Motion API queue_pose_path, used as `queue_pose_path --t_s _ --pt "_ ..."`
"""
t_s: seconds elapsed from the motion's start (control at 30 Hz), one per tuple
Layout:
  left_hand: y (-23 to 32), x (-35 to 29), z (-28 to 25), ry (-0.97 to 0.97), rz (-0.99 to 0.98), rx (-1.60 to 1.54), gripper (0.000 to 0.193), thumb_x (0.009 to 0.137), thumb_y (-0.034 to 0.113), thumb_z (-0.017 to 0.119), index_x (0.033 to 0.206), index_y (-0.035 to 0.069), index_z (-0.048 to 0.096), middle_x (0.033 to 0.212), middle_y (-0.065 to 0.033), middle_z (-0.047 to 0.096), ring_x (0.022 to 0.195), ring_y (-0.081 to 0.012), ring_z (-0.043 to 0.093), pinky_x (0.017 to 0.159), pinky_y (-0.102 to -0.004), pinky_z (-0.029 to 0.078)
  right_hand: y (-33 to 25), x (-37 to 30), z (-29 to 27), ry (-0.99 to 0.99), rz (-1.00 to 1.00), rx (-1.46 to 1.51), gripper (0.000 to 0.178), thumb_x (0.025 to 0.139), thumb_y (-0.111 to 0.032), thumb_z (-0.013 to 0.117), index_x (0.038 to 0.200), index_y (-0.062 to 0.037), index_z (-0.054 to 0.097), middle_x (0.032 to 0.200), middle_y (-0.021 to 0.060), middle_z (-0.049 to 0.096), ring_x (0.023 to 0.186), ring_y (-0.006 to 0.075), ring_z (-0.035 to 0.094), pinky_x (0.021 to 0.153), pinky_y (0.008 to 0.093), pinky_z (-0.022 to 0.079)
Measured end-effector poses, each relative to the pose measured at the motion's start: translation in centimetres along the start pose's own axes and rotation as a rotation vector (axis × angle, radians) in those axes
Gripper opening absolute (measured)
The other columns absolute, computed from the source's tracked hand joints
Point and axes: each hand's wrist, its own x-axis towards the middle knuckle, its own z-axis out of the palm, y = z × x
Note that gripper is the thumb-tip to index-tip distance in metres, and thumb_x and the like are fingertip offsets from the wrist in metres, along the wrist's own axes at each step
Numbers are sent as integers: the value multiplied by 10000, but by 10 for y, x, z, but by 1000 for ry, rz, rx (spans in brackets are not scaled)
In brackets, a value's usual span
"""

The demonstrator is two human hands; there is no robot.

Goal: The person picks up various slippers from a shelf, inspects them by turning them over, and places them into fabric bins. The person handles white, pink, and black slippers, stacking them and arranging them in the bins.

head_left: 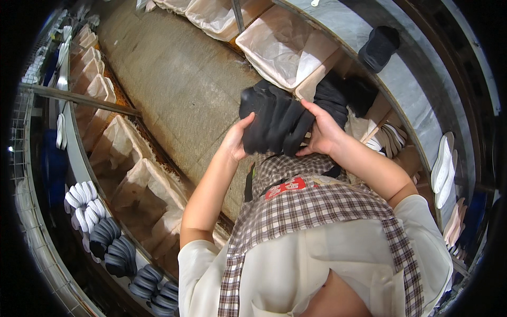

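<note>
Between my two hands, in front of my checked apron, is a bundle of black shoe soles pressed side by side. My left hand grips its left end, thumb on top. At the other end my right hand clasps the bundle, thumb up and fingers curled underneath. Their outlines are slightly blurred. Just beyond my right hand, more black soles sit in a row by a cloth-lined bin. The undersides of the held soles are hidden.
A white-lined bin stands ahead, beside a conveyor belt carrying a black piece and white soles. Lined bins run along the left, below a ledge with grey soles and white soles. Concrete floor lies between.
</note>
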Motion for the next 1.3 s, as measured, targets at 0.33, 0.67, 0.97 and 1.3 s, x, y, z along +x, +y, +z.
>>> queue_pose_path --t_s 0.33,0.67,0.97,1.3 --pt "30 -18 14 -279 479 146 634 867 283 637 1338 -23 344 1300 -171 484 1180 -303 506 980 -443 446 -3 -8 19 -286 -742 -214 848 821 -227 670 1382 20 84 1327 202 353 1208 260 415 1017 378 355" --pt "50 -12 9 -404 560 151 721 791 263 725 1334 -29 353 1283 -157 507 1161 -297 526 962 -431 462 -7 -27 31 -401 -985 -522 961 777 -247 747 1382 18 49 1363 188 285 1265 250 331 1057 380 283" --pt "51 -16 28 -487 638 81 727 800 274 687 1378 10 334 1369 -143 435 1234 -302 454 1026 -457 386 -4 -23 25 -414 -1153 -742 1036 739 -270 786 1396 6 34 1396 186 242 1316 267 250 1091 395 197" --pt "67 -25 29 -402 644 317 634 793 41 672 1356 13 380 1331 -123 476 1176 -263 498 971 -405 443 -30 -19 21 -316 -966 -615 810 735 -189 793 1310 42 272 1268 136 442 1187 196 437 1010 336 360"
